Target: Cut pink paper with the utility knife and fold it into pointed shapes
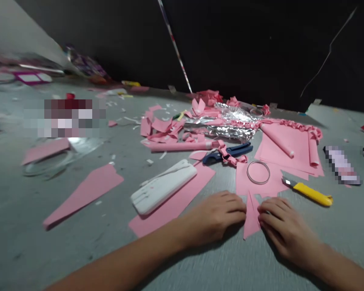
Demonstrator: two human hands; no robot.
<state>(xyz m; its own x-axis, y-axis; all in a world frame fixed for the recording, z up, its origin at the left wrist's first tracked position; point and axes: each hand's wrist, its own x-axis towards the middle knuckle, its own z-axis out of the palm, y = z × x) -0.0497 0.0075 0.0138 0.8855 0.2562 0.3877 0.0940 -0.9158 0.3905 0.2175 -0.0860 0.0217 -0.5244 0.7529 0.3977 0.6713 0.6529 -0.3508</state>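
Note:
Both my hands rest low on a grey table, on either side of a narrow pointed strip of pink paper (251, 218). My left hand (218, 216) has its fingers curled down, the tips touching the strip's left edge. My right hand (283, 228) presses its bent fingertips on the strip's right edge. Just beyond the strip lies a pink sheet (245, 184) with a thin ring (258, 172) on it. A yellow utility knife (309, 192) lies just beyond my right hand.
A white flat case (164, 186) lies on a long pink sheet (176, 204). Behind are blue scissors (227, 152), crumpled foil (230, 125), rolled pink paper (276, 139) and many pink scraps. A pink wedge (85, 194) lies at left. A dark wall stands behind.

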